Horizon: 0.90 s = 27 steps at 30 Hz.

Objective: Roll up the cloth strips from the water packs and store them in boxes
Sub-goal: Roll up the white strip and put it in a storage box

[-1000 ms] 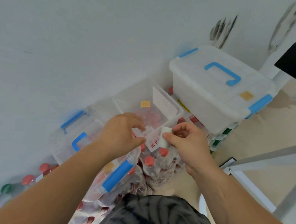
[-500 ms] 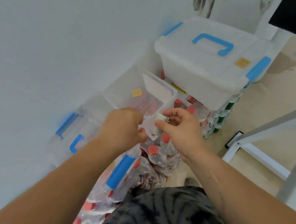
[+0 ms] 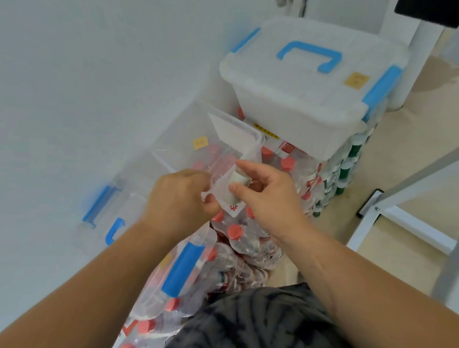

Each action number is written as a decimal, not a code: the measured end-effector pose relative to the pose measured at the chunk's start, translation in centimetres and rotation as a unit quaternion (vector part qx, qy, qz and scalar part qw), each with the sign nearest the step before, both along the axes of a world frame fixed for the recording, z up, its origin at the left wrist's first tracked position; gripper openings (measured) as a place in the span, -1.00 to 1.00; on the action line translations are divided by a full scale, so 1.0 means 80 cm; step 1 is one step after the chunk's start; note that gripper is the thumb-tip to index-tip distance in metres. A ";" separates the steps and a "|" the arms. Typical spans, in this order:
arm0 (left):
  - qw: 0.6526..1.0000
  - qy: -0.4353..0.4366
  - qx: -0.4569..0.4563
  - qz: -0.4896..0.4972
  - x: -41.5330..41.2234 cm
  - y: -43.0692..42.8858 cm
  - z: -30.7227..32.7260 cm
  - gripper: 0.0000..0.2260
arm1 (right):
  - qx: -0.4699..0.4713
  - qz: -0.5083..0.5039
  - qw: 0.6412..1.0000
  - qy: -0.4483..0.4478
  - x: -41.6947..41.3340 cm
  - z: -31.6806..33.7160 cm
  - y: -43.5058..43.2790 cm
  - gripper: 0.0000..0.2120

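Note:
My right hand pinches a small white roll of cloth strip between thumb and fingers. The strip's loose end, white with a red mark at its tip, runs down to my left hand, which grips it with curled fingers. Both hands hover over the near edge of an open clear box with a yellow label. The box sits on shrink-wrapped packs of red-capped water bottles.
A closed white box with blue handle and latches stands on bottle packs at the back right. A clear lid with blue handle leans by the white wall on the left. White table legs stand at the right.
The view has tilted and drawn closer. My hands stay together on the strip, and the roll has turned slightly between my right fingers.

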<state>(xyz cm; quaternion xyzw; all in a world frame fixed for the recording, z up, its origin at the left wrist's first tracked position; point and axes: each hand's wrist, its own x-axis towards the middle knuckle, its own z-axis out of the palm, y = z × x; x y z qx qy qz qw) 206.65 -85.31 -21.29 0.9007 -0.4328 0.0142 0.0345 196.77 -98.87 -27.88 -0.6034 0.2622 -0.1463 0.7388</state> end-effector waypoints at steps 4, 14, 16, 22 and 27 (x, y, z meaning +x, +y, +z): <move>0.999 0.009 -0.046 0.015 -0.005 0.001 0.005 -0.86 | 0.041 0.002 0.999 -0.005 -0.002 -0.001 -0.001 -0.54; 0.987 -0.025 -0.123 -0.100 -0.003 0.014 0.012 -0.76 | 0.026 0.018 0.999 -0.006 -0.002 0.002 -0.006 -0.49; 0.988 -0.040 -0.127 -0.079 -0.003 0.016 0.010 -0.79 | 0.026 0.023 0.999 -0.006 0.000 0.001 -0.008 -0.47; 0.991 0.010 -0.135 -0.004 -0.018 0.015 0.000 -0.77 | 0.041 0.040 0.998 0.011 0.004 -0.001 -0.015 -0.40; 0.986 0.012 -0.166 0.011 -0.020 0.014 0.000 -0.84 | 0.039 0.052 0.998 0.012 0.005 0.003 -0.021 -0.38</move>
